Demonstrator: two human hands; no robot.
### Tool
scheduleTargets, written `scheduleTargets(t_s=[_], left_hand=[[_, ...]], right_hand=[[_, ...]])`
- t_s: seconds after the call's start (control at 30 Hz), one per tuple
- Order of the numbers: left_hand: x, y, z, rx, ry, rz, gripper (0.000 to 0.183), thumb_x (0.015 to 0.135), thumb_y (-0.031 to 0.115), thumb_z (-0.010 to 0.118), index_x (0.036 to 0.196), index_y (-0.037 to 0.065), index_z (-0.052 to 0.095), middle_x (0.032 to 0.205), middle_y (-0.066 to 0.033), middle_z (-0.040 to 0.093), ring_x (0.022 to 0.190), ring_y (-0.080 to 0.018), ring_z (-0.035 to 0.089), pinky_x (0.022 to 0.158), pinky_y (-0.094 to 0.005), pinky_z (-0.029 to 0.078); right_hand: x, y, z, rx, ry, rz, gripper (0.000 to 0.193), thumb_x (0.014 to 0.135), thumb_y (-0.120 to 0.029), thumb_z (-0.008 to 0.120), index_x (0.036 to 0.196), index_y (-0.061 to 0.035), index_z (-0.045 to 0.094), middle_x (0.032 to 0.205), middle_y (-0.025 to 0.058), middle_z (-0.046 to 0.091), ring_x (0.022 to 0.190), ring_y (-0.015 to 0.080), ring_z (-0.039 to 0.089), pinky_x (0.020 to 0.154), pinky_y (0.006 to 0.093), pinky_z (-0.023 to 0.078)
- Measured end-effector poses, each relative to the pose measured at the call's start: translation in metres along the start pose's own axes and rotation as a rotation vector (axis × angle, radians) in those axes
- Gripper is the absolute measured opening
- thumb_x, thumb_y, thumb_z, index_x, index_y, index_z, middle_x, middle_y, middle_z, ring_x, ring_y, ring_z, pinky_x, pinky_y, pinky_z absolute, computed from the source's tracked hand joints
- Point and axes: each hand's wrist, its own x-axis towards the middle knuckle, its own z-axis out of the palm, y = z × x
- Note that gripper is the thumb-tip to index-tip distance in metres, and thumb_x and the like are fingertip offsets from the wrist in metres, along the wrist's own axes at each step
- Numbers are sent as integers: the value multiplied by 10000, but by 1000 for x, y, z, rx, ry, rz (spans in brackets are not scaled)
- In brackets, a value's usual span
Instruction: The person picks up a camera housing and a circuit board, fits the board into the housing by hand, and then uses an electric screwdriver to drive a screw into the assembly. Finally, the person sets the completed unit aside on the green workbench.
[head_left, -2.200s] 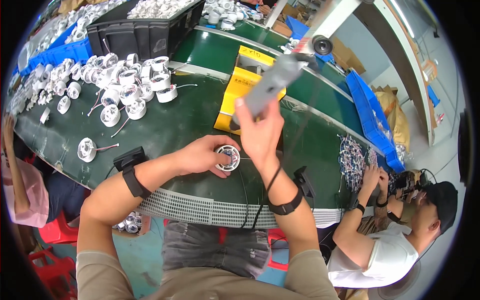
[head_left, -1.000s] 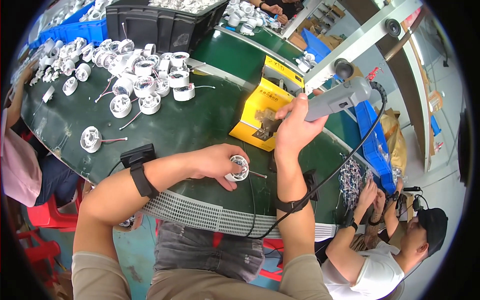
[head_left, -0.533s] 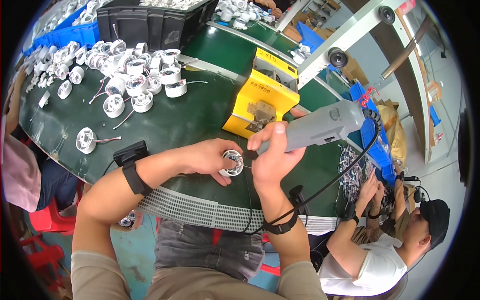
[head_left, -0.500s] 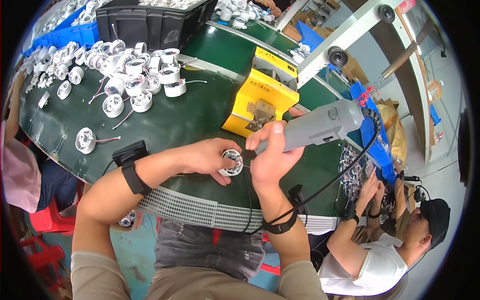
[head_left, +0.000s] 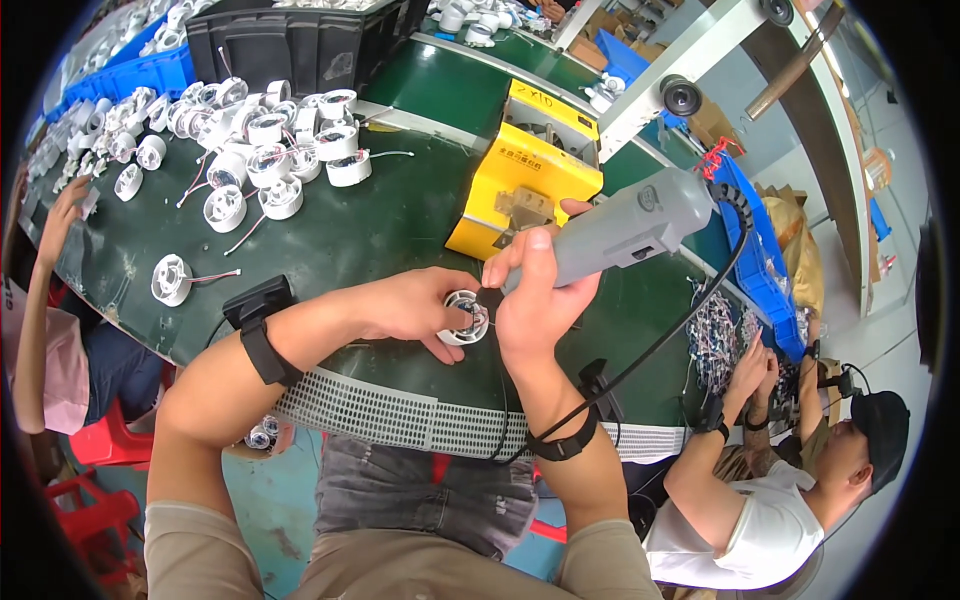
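Note:
My left hand [head_left: 418, 303] is closed on a small white round plastic housing [head_left: 464, 328], steadying it on the green table with fingers and thumb about its left side. Parts inside the housing show only in glimpses. In my right hand [head_left: 543, 305] is a grey electric screwdriver [head_left: 632, 228], its body slanting up to the right and its dark nose at the housing's upper right rim. Whether the tip touches a screw cannot be made out. Just beyond my hands stands a yellow screw feeder [head_left: 520, 185] with a metal block on its front.
Many white housings with wires [head_left: 268, 165] lie piled at the far left, before a black crate [head_left: 290, 50]. One single housing [head_left: 171, 281] sits nearer. A black cable [head_left: 690, 340] hangs past my right forearm. Co-workers sit left and right; wires [head_left: 712, 335] are heaped at right.
My right hand has brought the screwdriver slightly left, its nose now against the housing's rim. At the left, a co-worker's hand has reached in over the small white parts.

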Motion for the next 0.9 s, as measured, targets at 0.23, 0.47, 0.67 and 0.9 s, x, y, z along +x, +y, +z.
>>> scheduleTargets(t_s=[0.23, 0.47, 0.67, 0.9], left_hand=[[-1, 1, -4, -13, 6, -8, 296, 961, 78, 509, 1228, -48, 475, 1043, -150, 607, 845, -231, 677, 744, -311, 609], [8, -13, -1, -118, -56, 73, 487, 887, 42, 576, 1334, -61, 415, 1137, -201, 589, 839, -287, 680, 694, -345, 622], [-7, 9, -10, 164, 26, 32, 359, 825, 20, 558, 1181, -23, 551, 943, -189, 643, 654, -263, 691, 569, -351, 612], [-34, 36, -60, 1001, 1245, 586, 371, 768, 120, 613, 1137, 88, 586, 1104, -203, 578, 866, -402, 628, 746, -494, 517]], right_hand=[[2, 8, 1, 55, -61, -8, 346, 936, -85, 506, 1231, 2, 347, 674, 60, 478, 478, 134, 486, 474, 285, 452], [-6, 18, -10, 69, 61, 187, 362, 932, -56, 499, 1284, -51, 415, 643, 30, 497, 472, 131, 491, 451, 285, 431], [-1, -1, -14, 193, -15, 13, 455, 930, -83, 498, 1331, 20, 311, 708, 45, 465, 531, 113, 467, 505, 251, 423], [9, 9, -13, -6, 67, 0, 344, 961, -97, 486, 1283, -10, 400, 697, 30, 461, 523, 105, 453, 543, 247, 420]])
